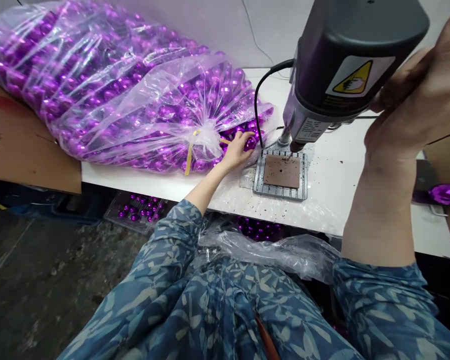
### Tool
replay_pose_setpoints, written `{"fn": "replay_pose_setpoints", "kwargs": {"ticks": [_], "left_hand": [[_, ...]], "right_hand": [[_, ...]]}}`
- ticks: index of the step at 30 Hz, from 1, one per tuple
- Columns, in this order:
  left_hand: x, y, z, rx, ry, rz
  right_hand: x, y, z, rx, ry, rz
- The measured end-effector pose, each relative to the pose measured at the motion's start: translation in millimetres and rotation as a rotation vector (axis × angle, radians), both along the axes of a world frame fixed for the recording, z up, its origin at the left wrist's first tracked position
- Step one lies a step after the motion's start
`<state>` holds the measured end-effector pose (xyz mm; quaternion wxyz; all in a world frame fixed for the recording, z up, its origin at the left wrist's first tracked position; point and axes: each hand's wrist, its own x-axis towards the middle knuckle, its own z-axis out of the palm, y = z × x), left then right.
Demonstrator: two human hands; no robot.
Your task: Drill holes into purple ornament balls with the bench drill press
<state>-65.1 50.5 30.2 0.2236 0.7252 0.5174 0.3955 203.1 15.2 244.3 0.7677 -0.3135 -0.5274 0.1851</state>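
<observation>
1. The left hand (237,152) lies at the mouth of the clear plastic bag (97,95); its grip is curled closed around a purple bauble (250,143), though the fingers hide how firmly; the bauble sits ahead of the fingertips, just beside the bag's gathered neck and yellow strap (189,152).
2. The right hand (408,95) is clenched around the rear of a grey power tool (341,60); the blurred fingers wrap its housing, which carries a yellow warning label (354,78); the tool tilts, its long axis running down toward a nozzle tip (296,146).
3. That tip hangs just above the corner of a brown square pad (281,171), set in a metal jig (280,175); the left hand is nearer the jig's left side, the right hand high above its right side.
4. The bag's long axis runs from the upper left down toward the jig; its packed baubles fill the tabletop's left end, resting partly on a cardboard sheet (22,140).
5. Open white tabletop (333,200), flecked with dark specks, lies right of the jig; a black cable (260,100) rises between the left hand and the tool; a tray of purple baubles (137,210) sits below the front edge.
</observation>
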Motion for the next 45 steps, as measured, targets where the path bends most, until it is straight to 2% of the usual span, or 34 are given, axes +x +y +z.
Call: {"fn": "replay_pose_setpoints", "kwargs": {"ticks": [6,10,14,19,22,26,31,37,41,45], "left_hand": [[-7.6,-47.0,22.3,-0.251,-0.527,-0.027],[5.9,-69.5,23.1,-0.394,-0.608,-0.120],[24.0,-80.3,10.6,-0.417,-0.626,-0.156],[46.2,-71.9,-14.1,-0.359,-0.592,-0.170],[56.8,-58.3,-21.2,-0.340,-0.546,-0.150],[65.4,-46.1,-19.7,-0.349,-0.480,-0.176],[72.8,-44.9,-15.7,-0.337,-0.408,-0.207],[80.0,-51.5,-15.5,-0.151,-0.133,-0.182],[85.3,-57.1,-21.0,-0.032,-0.045,-0.199],[87.9,-58.7,-30.4,-0.065,-0.108,-0.191]], "right_hand": [[0.0,1.6,0.0,0.043,-0.041,0.010],[-1.1,1.9,-0.1,0.047,-0.046,-0.016],[-3.0,2.5,0.6,0.053,-0.022,-0.019],[-4.1,1.3,1.3,0.058,-0.020,0.002],[-3.6,-0.8,2.0,0.058,-0.033,0.010],[-3.2,-4.4,3.2,0.057,-0.094,-0.001],[-3.2,-5.6,2.4,0.089,-0.136,0.033],[0.8,0.2,-2.8,0.150,-0.182,0.040],[3.1,0.2,-5.4,0.172,-0.193,0.051],[4.1,-0.1,-5.8,0.161,-0.174,0.041]]}}
